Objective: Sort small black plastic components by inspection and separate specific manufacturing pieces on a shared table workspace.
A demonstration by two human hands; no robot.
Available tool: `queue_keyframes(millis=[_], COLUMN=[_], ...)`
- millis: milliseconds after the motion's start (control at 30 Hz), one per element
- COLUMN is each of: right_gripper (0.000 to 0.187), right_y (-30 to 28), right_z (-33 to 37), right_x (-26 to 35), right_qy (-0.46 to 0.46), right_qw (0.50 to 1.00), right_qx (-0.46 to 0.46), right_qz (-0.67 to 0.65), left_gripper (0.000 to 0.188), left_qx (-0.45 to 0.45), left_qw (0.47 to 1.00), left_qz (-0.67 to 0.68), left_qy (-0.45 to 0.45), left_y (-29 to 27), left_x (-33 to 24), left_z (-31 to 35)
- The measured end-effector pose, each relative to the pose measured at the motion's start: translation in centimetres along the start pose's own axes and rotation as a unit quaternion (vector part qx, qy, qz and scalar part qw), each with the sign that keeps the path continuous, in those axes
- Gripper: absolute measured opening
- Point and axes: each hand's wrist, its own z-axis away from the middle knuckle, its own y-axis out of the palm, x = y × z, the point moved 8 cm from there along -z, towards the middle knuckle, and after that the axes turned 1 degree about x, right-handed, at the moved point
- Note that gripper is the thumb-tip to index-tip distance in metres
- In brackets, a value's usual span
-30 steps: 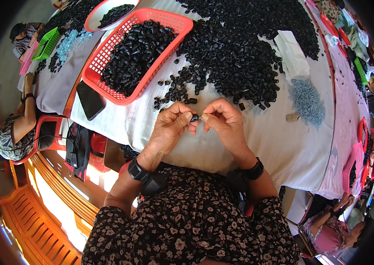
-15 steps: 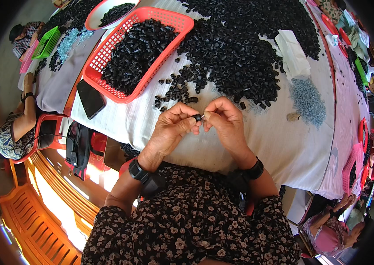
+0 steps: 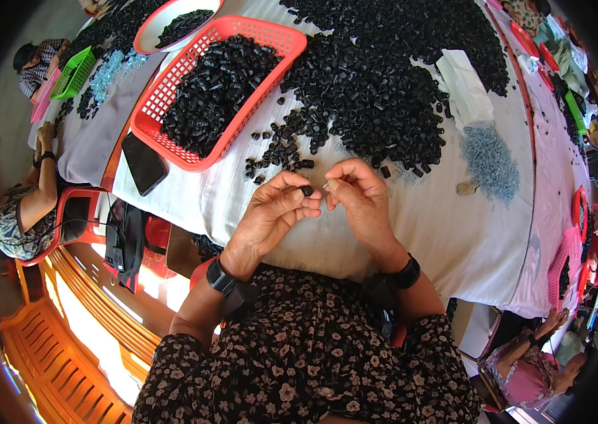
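Over the near edge of the white-covered table, my left hand [image 3: 268,214] pinches a small black plastic cap [image 3: 306,191] between thumb and fingers. Just beside it, my right hand [image 3: 362,201] is closed in a pinch on a tiny clear piece [image 3: 326,186], too small to make out fully. A narrow gap parts the two fingertips. Beyond my hands spreads a large heap of black plastic caps [image 3: 383,106], with a few loose ones [image 3: 281,145] at its near left. Off to the right lies a pile of small clear bluish pieces [image 3: 491,164].
A red basket [image 3: 208,164] full of black caps stands at the left, next to a black phone [image 3: 145,164]. Behind it sits a white bowl with a red rim [image 3: 142,35]. A folded white packet [image 3: 467,88] lies right. Other people sit at both sides.
My hands have drawn slightly apart. The black cap and the clear piece, close together at the fingertips before, now show a gap between them.
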Motion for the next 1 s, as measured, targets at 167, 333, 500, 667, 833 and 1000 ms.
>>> queue_keyframes(millis=[167, 333, 500, 667, 833, 1000], right_gripper=[0.008, 0.008, 0.008, 0.009, 0.008, 0.007], right_y=[0.0, 0.3, 0.6, 0.5, 0.8, 0.8], right_z=[0.0, 0.0, 0.1, 0.1, 0.1, 0.1], right_x=[0.1, -0.2, -0.2, -0.2, 0.1, 0.2], right_qy=[-0.008, 0.001, 0.006, -0.012, -0.016, -0.026], right_qw=[1.0, 1.0, 0.998, 0.999, 0.999, 0.997], right_qx=[0.002, 0.01, 0.02, 0.015, 0.014, 0.022], right_qz=[0.002, 0.02, 0.051, 0.04, 0.035, 0.066], left_gripper=[0.016, 0.02, 0.02, 0.02, 0.018, 0.017], left_qx=[-0.006, -0.035, -0.017, -0.034, -0.029, -0.03], left_qw=[1.0, 0.999, 0.998, 0.992, 0.991, 0.993], left_qz=[0.02, -0.032, -0.062, -0.109, -0.126, -0.108], left_qy=[-0.002, 0.009, 0.026, 0.05, 0.04, 0.038], left_y=[-0.8, -1.3, -1.2, -1.2, -1.7, -1.6], left_x=[-0.1, -0.4, -0.4, -0.4, 0.1, 0.3], left_z=[0.2, 0.6, 0.6, 0.5, 0.5, 0.6])
